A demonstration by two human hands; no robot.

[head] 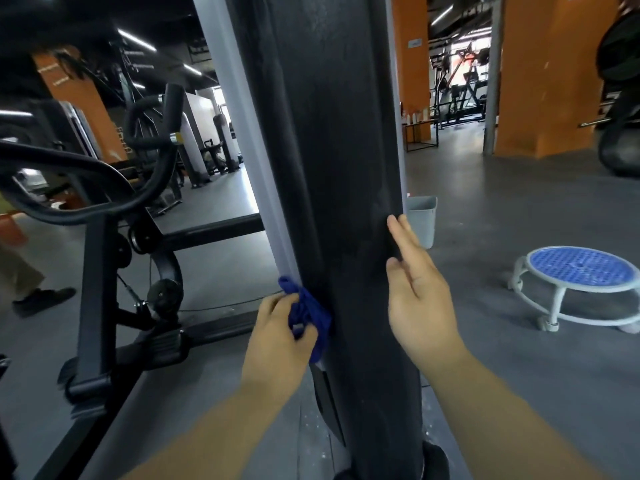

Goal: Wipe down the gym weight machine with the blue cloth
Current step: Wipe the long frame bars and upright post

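Column wiped at left edge.
Cloth is clutched by left grip; right grip is laid flat, fingers straight, seemingly for bracing.

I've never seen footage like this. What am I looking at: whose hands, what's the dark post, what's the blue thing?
One camera, worn on a person's head, looks down at their own hands. The left hand grips a bunched blue cloth against the edge of a dark upright column, part of a gym weight machine. The right hand rests open on the column's other edge. On the floor behind stand a grey bin and a low stool with a blue top.
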